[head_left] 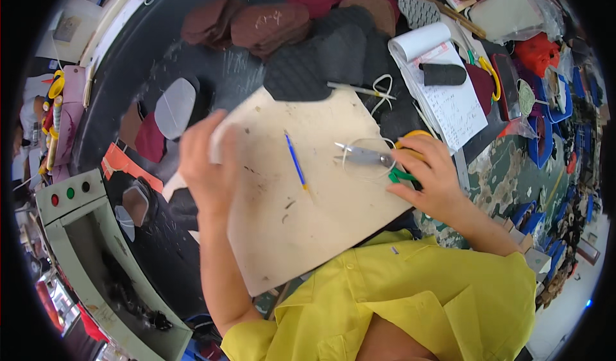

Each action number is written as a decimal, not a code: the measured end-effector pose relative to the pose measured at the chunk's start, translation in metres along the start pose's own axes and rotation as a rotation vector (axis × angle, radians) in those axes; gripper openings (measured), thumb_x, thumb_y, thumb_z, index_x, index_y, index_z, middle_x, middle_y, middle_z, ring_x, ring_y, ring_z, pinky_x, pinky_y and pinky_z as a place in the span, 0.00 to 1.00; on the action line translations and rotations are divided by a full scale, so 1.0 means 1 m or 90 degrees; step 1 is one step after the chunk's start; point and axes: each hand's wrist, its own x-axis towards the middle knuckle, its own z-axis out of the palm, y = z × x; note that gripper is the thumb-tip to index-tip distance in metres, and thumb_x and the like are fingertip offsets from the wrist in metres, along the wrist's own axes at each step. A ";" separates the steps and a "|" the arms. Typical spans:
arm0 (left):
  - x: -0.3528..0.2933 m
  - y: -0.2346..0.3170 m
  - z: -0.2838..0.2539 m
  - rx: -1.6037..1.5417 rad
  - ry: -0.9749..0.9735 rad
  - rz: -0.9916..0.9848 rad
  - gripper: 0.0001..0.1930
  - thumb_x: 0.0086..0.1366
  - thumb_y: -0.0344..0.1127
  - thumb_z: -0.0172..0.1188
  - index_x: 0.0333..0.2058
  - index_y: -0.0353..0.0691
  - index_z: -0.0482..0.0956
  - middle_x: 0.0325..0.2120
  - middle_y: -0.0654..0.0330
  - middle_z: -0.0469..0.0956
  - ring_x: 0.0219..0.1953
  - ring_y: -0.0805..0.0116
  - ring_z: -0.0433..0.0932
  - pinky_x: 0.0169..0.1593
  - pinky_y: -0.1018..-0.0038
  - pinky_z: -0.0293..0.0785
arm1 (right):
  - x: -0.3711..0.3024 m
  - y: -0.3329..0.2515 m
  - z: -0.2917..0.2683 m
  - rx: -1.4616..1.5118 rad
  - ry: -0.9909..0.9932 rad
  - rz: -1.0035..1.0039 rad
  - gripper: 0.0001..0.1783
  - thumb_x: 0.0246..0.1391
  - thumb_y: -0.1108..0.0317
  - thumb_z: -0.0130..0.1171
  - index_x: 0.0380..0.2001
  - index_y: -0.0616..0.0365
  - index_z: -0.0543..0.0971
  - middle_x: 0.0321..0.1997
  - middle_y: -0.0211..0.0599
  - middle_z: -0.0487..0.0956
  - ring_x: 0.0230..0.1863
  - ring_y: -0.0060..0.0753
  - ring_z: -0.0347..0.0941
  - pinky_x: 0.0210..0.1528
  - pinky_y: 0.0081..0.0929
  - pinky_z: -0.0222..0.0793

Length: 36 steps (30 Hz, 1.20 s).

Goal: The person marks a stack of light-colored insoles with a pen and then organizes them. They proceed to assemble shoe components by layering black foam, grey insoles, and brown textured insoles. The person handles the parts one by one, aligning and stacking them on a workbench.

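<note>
A pair of scissors (pixel 372 157) with yellow and green handles is in my right hand (pixel 431 173), its parted blades pointing left. A thin pale cord loop (pixel 346 171) lies around the blades. Beneath them is a large beige sheet (pixel 359 200) with dark stains, spread over the table's near side. A blue pen (pixel 296 161) with a yellowish end rests on its middle. My left hand (pixel 208 165) is over the sheet's left edge, its fingers smeared by motion; whether it grips anything does not show.
Dark quilted pieces (pixel 301 75) and stacked brown pieces (pixel 269 27) lie beyond the sheet. A notepad (pixel 459 114) is at right, near yellow-handled scissors (pixel 493 78). Grey and maroon cut pieces (pixel 175 107) are at left, above a grey machine housing (pixel 74 220) with buttons.
</note>
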 end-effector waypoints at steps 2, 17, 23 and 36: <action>-0.018 0.035 0.007 -0.063 -0.049 0.024 0.10 0.55 0.24 0.65 0.38 0.36 0.82 0.33 0.54 0.80 0.37 0.57 0.78 0.43 0.68 0.73 | -0.006 0.001 0.015 -0.031 0.003 -0.060 0.20 0.37 0.67 0.69 0.38 0.55 0.79 0.43 0.34 0.77 0.44 0.38 0.72 0.43 0.34 0.66; -0.057 0.125 0.038 -0.182 -0.192 -0.228 0.17 0.53 0.26 0.69 0.43 0.36 0.77 0.27 0.57 0.81 0.24 0.71 0.76 0.28 0.77 0.70 | -0.033 0.037 -0.023 -0.001 -0.127 0.083 0.27 0.39 0.66 0.71 0.45 0.61 0.76 0.43 0.41 0.77 0.46 0.44 0.73 0.48 0.37 0.66; -0.058 0.130 0.055 -0.258 -0.232 -0.372 0.22 0.54 0.27 0.68 0.47 0.36 0.71 0.27 0.59 0.81 0.22 0.75 0.76 0.28 0.80 0.72 | -0.029 0.040 -0.029 0.089 -0.170 0.063 0.28 0.37 0.67 0.69 0.46 0.62 0.76 0.37 0.40 0.74 0.41 0.43 0.72 0.45 0.38 0.66; 0.071 0.112 0.085 -0.305 -0.059 -0.114 0.13 0.54 0.36 0.70 0.35 0.35 0.81 0.30 0.60 0.80 0.30 0.73 0.77 0.37 0.75 0.75 | -0.032 0.129 -0.125 -0.148 0.069 0.408 0.17 0.40 0.69 0.65 0.36 0.65 0.77 0.27 0.40 0.72 0.30 0.36 0.69 0.35 0.30 0.66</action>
